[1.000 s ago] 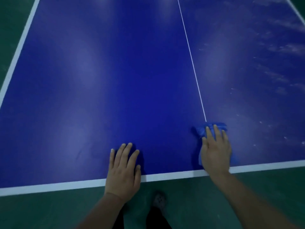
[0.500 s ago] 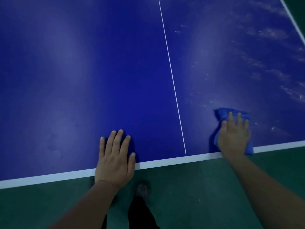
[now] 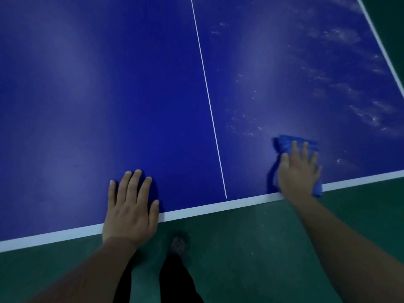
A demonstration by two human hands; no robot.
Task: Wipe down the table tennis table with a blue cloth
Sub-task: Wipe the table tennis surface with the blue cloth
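The blue table tennis table fills most of the view, with a thin white centre line and a white near-edge stripe. My right hand lies flat with straight fingers on a crumpled blue cloth, pressing it onto the table's right half close to the near edge. Part of the cloth sticks out past my fingertips and a corner shows by my wrist. My left hand rests flat on the table's left half at the near edge, fingers spread, holding nothing.
Pale dusty smears and white specks cover the right half of the table beyond the cloth. The table's right edge stripe runs at the far right. Green floor lies below the near edge, with my shoe on it.
My right hand has slid the cloth from the centre line rightwards along the near edge. My left hand has stayed planted at the edge. The view has shifted right.
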